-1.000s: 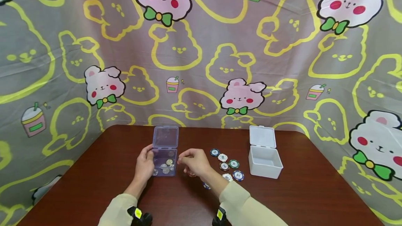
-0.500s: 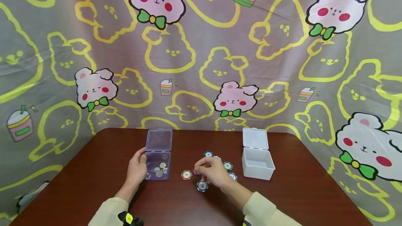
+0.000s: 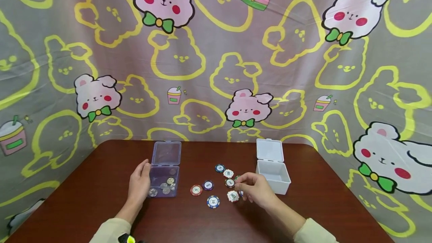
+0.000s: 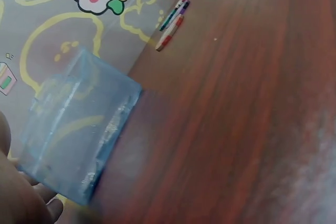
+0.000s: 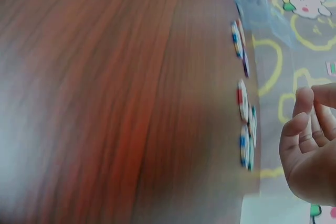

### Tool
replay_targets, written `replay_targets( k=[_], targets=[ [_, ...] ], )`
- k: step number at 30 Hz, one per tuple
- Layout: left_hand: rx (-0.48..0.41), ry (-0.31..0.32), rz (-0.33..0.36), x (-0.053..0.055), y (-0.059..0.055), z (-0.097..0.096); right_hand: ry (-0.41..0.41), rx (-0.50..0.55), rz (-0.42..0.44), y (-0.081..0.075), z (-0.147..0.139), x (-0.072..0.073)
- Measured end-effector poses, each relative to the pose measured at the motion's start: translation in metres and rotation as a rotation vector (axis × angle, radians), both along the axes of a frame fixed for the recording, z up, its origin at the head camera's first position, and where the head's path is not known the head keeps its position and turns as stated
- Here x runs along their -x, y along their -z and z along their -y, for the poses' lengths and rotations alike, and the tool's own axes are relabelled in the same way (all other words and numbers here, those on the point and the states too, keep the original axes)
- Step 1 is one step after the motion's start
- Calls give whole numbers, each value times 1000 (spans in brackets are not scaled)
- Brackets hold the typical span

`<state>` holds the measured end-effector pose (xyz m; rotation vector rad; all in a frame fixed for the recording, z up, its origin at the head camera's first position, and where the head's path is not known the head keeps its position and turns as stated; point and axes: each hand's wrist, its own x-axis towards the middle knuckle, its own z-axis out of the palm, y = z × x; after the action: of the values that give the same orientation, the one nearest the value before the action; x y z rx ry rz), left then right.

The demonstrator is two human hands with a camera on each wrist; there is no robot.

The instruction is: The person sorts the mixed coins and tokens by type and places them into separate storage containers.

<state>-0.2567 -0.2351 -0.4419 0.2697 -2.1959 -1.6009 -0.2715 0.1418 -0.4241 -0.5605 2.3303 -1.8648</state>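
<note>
A translucent bluish box (image 3: 163, 171) stands with its lid up at the left of the table, several coins (image 3: 166, 189) inside it. My left hand (image 3: 139, 180) lies along the box's left side; in the left wrist view its fingers partly show behind the end of the box (image 4: 79, 129). Over the right edge of a loose group of poker chips (image 3: 233, 196) hovers my right hand (image 3: 258, 190), in front of the white box. Its thumb and index fingertips come together, and nothing shows between them in the right wrist view. Some chips are partly hidden beneath it.
A white box (image 3: 278, 183) with its lid raised stands at the right, partly behind the right hand. Red (image 3: 196, 190), purple (image 3: 208, 185) and blue (image 3: 213, 201) chips lie between the two boxes. A patterned cloth (image 3: 202, 66) hangs behind the brown table (image 3: 189, 224).
My right hand has moved right, from beside the translucent box to the chips near the white box, uncovering the red chip. My left thumb has come off the rim. The head view has shifted.
</note>
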Motion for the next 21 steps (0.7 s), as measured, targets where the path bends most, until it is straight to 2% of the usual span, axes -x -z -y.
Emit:
replay_targets(
  k=[3,12,21],
  targets=[
    [18,8,-13,-2,-6,-2,46,-9,-14,-1,-16,0],
    [210,20,-100,-11,-29,-22,207,23,14,-7,-50,-7],
    [318,179,-290,-15,-29,-67,413,112,-11,-12,-83,-10]
  ],
)
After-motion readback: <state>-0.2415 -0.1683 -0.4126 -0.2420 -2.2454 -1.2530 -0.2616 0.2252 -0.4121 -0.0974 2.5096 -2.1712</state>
